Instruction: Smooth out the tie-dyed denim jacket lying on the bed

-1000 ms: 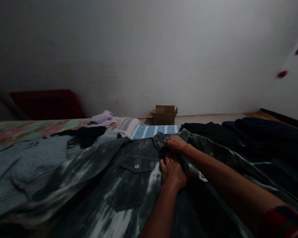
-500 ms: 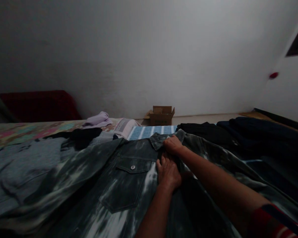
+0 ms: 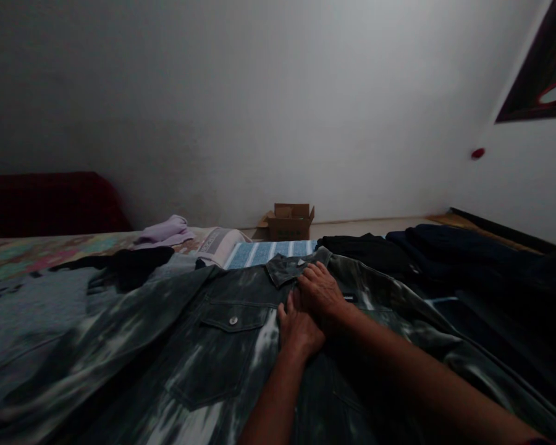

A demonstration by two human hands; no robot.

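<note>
A dark denim jacket (image 3: 241, 352) with whitish streaks lies spread out, front up, collar (image 3: 282, 267) at the far end. A flap pocket (image 3: 233, 320) with a metal button shows on its left side. My left hand (image 3: 301, 332) grips the front edge below the collar, fingers bent on the cloth. Just above and partly over it, my right hand (image 3: 322, 289) is closed on the same edge near the collar. My fingertips and whatever small part of the edge they pinch are hidden. A small dark label (image 3: 349, 298) shows right of my right hand.
Grey clothing (image 3: 37, 315) and a black garment (image 3: 136, 267) lie to the left, a lilac cloth (image 3: 165, 232) behind. Dark folded clothes (image 3: 467, 253) are piled on the right. Beyond the blue striped cloth (image 3: 271, 248), an open cardboard box (image 3: 288, 228) stands by the wall.
My right hand has come down slightly from the collar onto the front edge, closer to my left hand. The label on the jacket's right front now shows. The view has turned a little right.
</note>
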